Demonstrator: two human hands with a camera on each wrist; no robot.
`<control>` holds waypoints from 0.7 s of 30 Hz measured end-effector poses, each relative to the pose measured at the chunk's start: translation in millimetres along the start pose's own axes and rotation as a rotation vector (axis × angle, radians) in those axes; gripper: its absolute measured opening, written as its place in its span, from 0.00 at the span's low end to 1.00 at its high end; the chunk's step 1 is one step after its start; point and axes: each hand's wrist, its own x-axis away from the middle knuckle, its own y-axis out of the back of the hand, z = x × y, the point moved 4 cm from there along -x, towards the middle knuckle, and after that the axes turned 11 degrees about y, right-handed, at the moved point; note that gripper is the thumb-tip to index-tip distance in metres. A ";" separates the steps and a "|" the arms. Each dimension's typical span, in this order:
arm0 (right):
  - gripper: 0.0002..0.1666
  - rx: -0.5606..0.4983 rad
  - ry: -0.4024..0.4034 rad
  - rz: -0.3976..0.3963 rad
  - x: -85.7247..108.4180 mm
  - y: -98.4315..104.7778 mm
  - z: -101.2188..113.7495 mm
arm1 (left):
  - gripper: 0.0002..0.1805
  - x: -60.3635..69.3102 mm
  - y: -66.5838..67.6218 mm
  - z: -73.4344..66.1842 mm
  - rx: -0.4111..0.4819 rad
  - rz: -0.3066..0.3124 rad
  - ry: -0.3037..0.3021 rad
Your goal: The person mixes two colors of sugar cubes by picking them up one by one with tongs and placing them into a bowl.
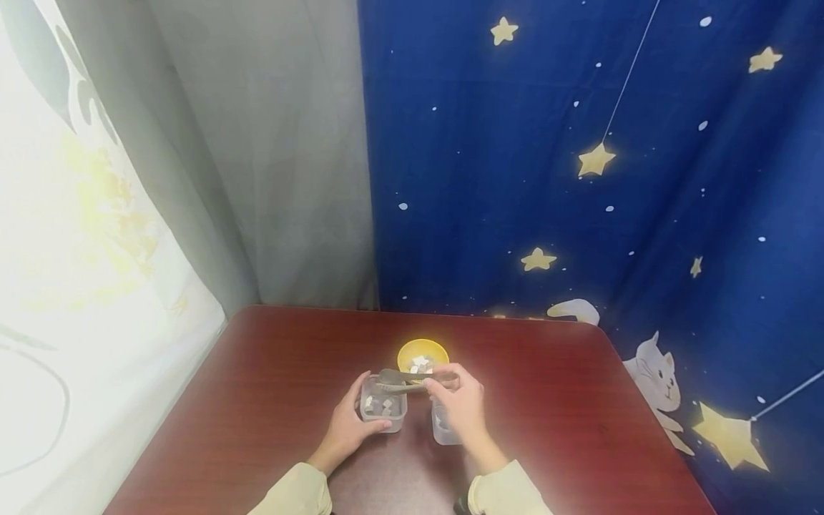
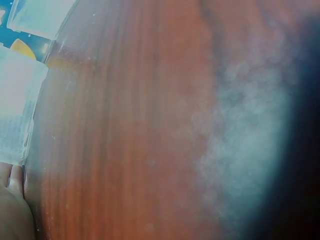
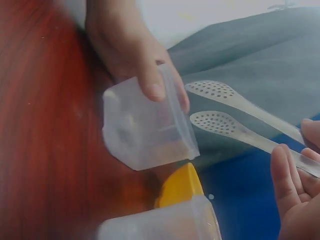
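My left hand (image 1: 344, 433) grips a clear plastic container (image 1: 394, 423) by its sides, thumb at the front. Several small pale pieces lie inside it. In my right hand (image 1: 466, 409) is a pair of tongs (image 3: 214, 123) with perforated, spoon-shaped ends, pinched between thumb and fingers. Those two ends are apart, over the container's opening, and nothing shows between them. Behind the hands stands a yellow bowl (image 1: 410, 349) with several white pieces in it. A second clear container (image 1: 447, 434) is under my right hand, which partly hides its contents.
Everything stands on a reddish-brown wooden table (image 1: 290, 357). Blue star-patterned cloth (image 1: 483, 179) and a grey curtain (image 1: 290, 179) hang behind its far edge. A pale, bright curtain (image 1: 96, 286) hangs along the left side.
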 end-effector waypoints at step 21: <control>0.15 0.150 0.073 0.255 2.8 -32.2 -22.5 | 0.60 1.2 1.6 -2.2 -0.003 0.001 -0.031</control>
